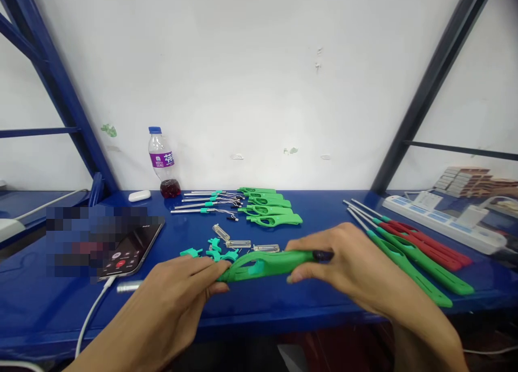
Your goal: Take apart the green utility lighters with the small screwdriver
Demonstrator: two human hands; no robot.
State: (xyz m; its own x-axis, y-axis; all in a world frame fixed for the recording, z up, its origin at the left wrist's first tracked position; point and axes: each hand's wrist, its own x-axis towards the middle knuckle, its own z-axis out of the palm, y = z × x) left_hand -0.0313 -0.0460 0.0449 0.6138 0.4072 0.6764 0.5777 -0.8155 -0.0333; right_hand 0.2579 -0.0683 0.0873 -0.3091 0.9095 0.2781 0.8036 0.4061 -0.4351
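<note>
A green long-nosed lighter (pixel 269 265) lies level between both hands above the front of the table. My left hand (pixel 182 288) pinches its front end, and a metal tube (pixel 128 287) sticks out left beyond the hand. My right hand (pixel 335 259) grips the rear end, thumb below and fingers on top, beside a black piece (pixel 322 255). A teal trigger (pixel 256 268) shows inside the lighter's opening. Just behind lie teal plastic triggers (pixel 216 245) and several clear fuel tanks (pixel 238 244). Farther back are green handle shells (pixel 275 219) and metal tubes with wires (pixel 198 204).
Green and red lighters (pixel 421 245) lie at the right, near a white power strip (pixel 445 224). A phone (pixel 135 248) on a cable, a white case (pixel 140 195) and a drink bottle (pixel 162 164) stand at the left. Blue metal posts (pixel 67 86) flank the blue table (pixel 324 213).
</note>
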